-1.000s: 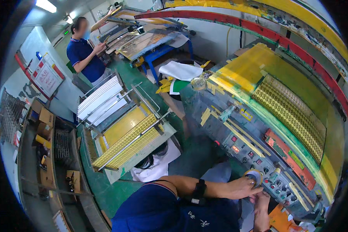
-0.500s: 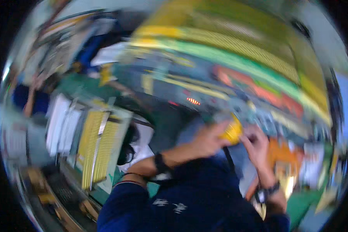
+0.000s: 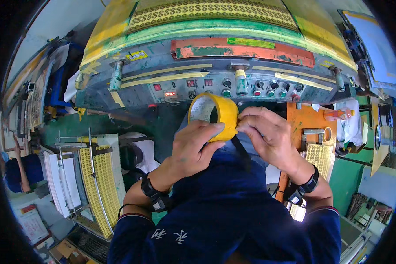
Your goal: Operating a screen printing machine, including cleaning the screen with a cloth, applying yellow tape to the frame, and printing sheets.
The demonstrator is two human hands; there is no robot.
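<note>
A roll of yellow tape [image 3: 226, 108] with a pale inner core is held upright in front of my body. My left hand [image 3: 193, 147] is closed on its lower left part, with the thumb over the rim. My right hand [image 3: 268, 141] pinches at the roll's right edge, apparently on the tape's end, though that small edge is hard to make out. Just beyond the roll is a grey control panel [image 3: 145, 90] with knobs, buttons, yellow tape strips and a red display.
The machine bed [image 3: 211, 22] carries a patterned yellow sheet. A metal rack [image 3: 90, 185] with stacked sheets is at left. An orange table [image 3: 301, 116] with a bottle [image 3: 339, 114] stands at right. Another person [image 3: 26, 171] works at the far left.
My view has turned toward the machine's front, and the rack and person now appear further left and lower. The tape roll is raised, with both my hands on it.
</note>
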